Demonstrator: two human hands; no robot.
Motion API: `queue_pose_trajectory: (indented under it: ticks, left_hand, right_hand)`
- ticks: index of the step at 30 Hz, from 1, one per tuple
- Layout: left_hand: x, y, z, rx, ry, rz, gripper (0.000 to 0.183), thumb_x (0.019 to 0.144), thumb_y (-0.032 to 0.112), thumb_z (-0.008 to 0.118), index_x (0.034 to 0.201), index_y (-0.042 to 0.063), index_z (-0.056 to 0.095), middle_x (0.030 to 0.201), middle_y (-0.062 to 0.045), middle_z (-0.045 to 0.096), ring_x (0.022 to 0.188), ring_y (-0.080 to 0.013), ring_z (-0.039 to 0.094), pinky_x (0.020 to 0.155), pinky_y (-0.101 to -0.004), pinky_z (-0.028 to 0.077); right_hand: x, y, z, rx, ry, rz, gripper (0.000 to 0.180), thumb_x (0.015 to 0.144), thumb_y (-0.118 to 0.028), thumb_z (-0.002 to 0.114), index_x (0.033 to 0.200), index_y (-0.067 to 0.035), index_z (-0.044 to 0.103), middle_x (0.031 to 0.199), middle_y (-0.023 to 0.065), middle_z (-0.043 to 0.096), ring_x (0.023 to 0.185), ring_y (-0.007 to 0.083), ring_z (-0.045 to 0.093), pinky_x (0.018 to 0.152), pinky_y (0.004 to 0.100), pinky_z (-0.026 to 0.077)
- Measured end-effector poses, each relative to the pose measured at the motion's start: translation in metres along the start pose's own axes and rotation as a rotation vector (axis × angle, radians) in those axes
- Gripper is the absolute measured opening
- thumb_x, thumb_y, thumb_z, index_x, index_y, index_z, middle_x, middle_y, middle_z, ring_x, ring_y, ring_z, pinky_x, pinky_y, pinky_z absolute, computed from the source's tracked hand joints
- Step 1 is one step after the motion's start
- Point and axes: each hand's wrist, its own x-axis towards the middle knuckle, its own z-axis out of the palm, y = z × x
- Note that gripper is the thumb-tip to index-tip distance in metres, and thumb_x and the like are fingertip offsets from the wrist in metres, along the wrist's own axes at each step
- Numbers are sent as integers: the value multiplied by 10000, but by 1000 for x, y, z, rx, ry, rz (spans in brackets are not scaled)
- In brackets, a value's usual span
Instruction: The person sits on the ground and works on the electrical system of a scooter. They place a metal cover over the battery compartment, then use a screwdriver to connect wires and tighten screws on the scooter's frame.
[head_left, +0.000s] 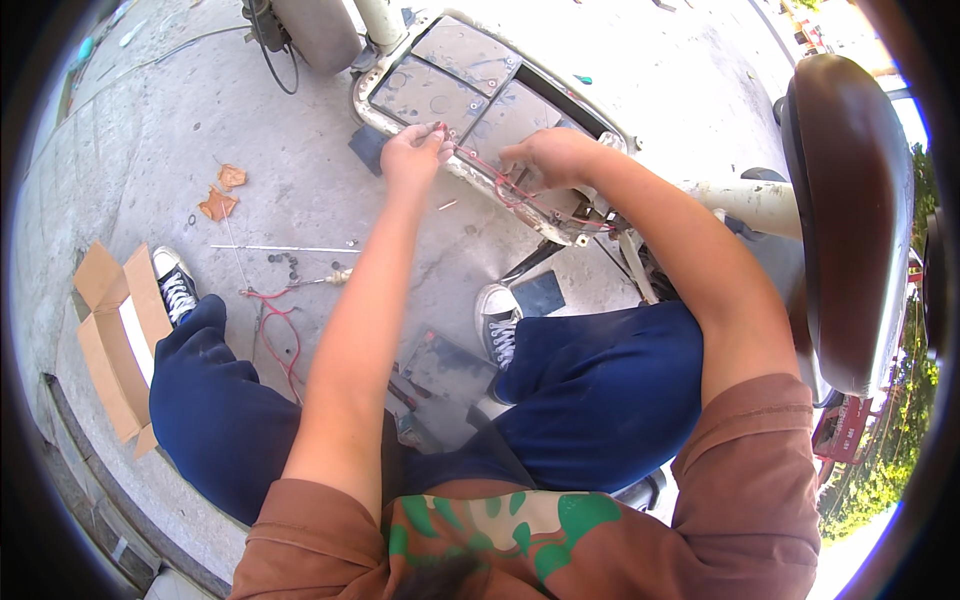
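My left hand (416, 154) pinches the end of a red wire (480, 162) between thumb and fingers, at the near edge of an open scooter floor compartment. Above the same wire is my right hand (553, 157), fingers curled; whether they grip it is hidden. The wire makes a loop below that hand and runs right towards the rear of the frame. Several dusty grey batteries (431, 90) with small terminals sit side by side in the compartment. Around them runs the worn white scooter frame (474, 182), its paint chipped.
A brown scooter seat (855, 225) rises at right; the wheel (315, 34) stands at upper left. On the concrete lie a cardboard box (112, 345), a thin rod (285, 248), red cable (296, 337), a tool with a pale handle (337, 277) and a grey block (448, 367) between my feet.
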Motion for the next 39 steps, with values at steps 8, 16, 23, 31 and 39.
queue_pose_trajectory:
  ticks: [8,16,23,31,39]
  left_hand:
    - [5,3,1,164,-32,39,234,900,32,659,1085,-109,632,951,-152,714,776,-177,718,677,-264,610]
    - [5,4,2,144,-4,26,269,846,42,706,1054,-115,639,906,-159,720,746,-177,720,642,-260,613]
    - [8,1,2,115,19,36,265,828,22,719,1056,-97,652,894,-154,719,739,-171,715,634,-259,613]
    - [7,3,2,129,29,11,272,812,5,720,1069,-71,673,883,-141,716,722,-160,707,620,-256,609]
    - [7,3,3,110,17,1,286,805,-1,718,1076,-80,670,876,-139,715,713,-163,706,622,-258,609]
  right_hand:
    - [-2,-3,-4,-22,-14,6,477,738,-111,790,1157,-190,575,957,89,701,941,334,673,770,465,502]
    - [-2,-2,-3,-34,-25,18,481,735,-121,796,1158,-202,581,976,79,702,956,322,673,771,454,504]
    - [-1,-1,-2,-41,1,-13,494,730,-125,801,1167,-203,586,978,74,701,960,318,672,772,451,505]
    - [-2,-4,-5,-60,14,-24,478,712,-128,815,1134,-197,602,1061,62,643,1022,312,649,810,444,508]
    - [-4,-3,-4,-93,71,-61,465,694,-135,830,1106,-202,624,1104,76,570,1038,308,625,817,444,507]
